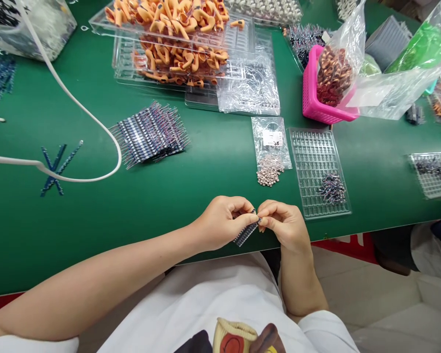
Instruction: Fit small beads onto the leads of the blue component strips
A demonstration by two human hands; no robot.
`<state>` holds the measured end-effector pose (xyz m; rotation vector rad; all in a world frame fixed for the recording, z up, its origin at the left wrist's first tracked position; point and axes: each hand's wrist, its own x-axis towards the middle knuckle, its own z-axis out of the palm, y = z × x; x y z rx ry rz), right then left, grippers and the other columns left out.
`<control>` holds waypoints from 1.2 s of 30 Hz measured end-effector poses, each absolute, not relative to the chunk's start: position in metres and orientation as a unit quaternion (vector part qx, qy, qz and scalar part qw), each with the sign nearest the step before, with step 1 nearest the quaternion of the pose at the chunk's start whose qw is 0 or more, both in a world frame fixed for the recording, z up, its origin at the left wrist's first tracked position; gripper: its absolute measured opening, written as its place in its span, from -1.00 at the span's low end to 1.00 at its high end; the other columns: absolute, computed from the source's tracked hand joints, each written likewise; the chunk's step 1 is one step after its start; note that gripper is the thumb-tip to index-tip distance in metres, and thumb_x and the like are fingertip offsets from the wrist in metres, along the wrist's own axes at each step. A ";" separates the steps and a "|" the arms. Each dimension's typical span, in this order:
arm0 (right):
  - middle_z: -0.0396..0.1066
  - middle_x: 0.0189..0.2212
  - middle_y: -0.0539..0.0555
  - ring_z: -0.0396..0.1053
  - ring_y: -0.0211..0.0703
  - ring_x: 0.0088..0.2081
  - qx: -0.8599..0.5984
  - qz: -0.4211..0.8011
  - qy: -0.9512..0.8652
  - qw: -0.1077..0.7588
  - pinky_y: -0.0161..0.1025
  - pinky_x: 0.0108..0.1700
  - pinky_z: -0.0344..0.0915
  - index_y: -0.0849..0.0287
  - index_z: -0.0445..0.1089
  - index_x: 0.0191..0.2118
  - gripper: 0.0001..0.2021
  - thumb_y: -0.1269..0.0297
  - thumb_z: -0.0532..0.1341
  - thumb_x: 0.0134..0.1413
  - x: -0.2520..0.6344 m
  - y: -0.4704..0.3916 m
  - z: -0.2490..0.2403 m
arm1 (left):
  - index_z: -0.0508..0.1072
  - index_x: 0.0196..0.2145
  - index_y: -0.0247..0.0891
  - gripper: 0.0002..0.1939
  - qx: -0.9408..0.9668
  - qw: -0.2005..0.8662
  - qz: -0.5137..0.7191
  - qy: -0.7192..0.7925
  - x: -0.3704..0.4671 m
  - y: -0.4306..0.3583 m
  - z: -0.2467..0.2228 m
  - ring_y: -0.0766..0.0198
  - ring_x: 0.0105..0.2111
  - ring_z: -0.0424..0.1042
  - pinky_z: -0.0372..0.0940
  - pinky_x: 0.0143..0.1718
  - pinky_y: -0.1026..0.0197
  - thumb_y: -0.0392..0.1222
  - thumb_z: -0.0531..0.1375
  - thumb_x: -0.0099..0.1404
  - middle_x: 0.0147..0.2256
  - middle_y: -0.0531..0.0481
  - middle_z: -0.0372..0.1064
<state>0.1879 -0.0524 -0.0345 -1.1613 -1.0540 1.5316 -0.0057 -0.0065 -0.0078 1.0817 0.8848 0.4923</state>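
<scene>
Green tabletop (213,157): runs ahead of the fingers (244,220) and out to both sides; cut off by the frame at left.

Stack of clear trays (123,63): well ahead of the fingers, heaped with orange curved pieces (185,19); top edge cropped.

White cable (99,122): loops well left of the fingers, lying across loose blue strips (61,162) and partly covering them.

Pink basket (310,98): ahead and right of the fingers. Holds copper-coloured pieces in a clear bag (393,93), whose film spills right and blurs what sits behind.

Flat clear tray (304,162): just right of the fingers; a tangle of wired parts (332,189) inside, too fine to separate.

Bundle of strips (152,132): ahead and left of the fingers.

Small bag (259,128): straight ahead. White label (272,138) bears a dark handwritten mark, perhaps beginning with "8"; remaining print illegible.

Left hand (218,225): fingers pinching a dark strip (246,234), upper part covered by the thumb.

Right hand (288,225): fingertips nipping the strip's far end; exact contact hidden.

Tiny pale discs (269,172): piled just beyond the fingers, at the bag's near end.
</scene>
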 end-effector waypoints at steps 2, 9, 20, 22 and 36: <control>0.45 -0.41 0.01 0.40 -0.31 -0.51 -0.475 0.612 -0.429 0.465 -0.33 -0.50 0.39 0.10 0.61 -0.35 -0.95 0.33 0.45 0.03 0.187 -0.053 -0.035 | 0.47 -0.44 -0.33 -0.82 0.492 0.739 0.222 0.404 -0.006 -0.006 -0.010 0.42 -0.58 0.21 0.13 -0.56 0.35 -0.15 0.25 0.21 -0.57 0.10 0.32; 0.44 -0.40 0.00 0.35 -0.30 -0.48 -0.520 0.548 -0.444 0.482 -0.31 -0.44 0.34 0.11 0.57 -0.31 -0.92 0.24 0.40 0.11 0.181 -0.054 -0.036 | 0.49 -0.40 -0.30 -0.78 0.518 0.681 0.245 0.456 -0.006 -0.004 -0.007 0.36 -0.52 0.31 0.22 -0.50 0.32 -0.07 0.27 0.24 -0.50 0.07 0.38; 0.40 -0.40 0.00 0.33 -0.29 -0.46 -0.523 0.506 -0.459 0.511 -0.31 -0.43 0.29 0.11 0.55 -0.33 -0.92 0.24 0.37 0.12 0.180 -0.056 -0.036 | 0.53 -0.25 -0.29 -0.79 0.498 0.707 0.252 0.434 -0.005 -0.005 -0.014 0.20 -0.31 0.54 0.42 -0.24 0.21 -0.11 0.30 0.20 -0.32 -0.06 0.57; 0.40 -0.39 -0.01 0.33 -0.30 -0.46 -0.517 0.516 -0.454 0.511 -0.31 -0.41 0.30 0.10 0.55 -0.32 -0.93 0.25 0.37 0.13 0.180 -0.056 -0.036 | 0.53 -0.32 -0.29 -0.82 0.511 0.702 0.253 0.426 -0.005 -0.005 -0.012 0.24 -0.36 0.50 0.39 -0.28 0.24 -0.11 0.28 0.23 -0.37 -0.02 0.55; 0.39 -0.41 0.00 0.35 -0.28 -0.47 -0.466 0.608 -0.429 0.478 -0.29 -0.41 0.33 0.16 0.55 -0.36 -0.83 0.16 0.43 0.04 0.190 -0.059 -0.030 | 0.51 -0.36 -0.28 -0.79 0.637 0.663 0.171 0.354 -0.010 -0.004 0.001 0.26 -0.40 0.41 0.33 -0.30 0.24 -0.10 0.18 0.33 -0.42 -0.01 0.50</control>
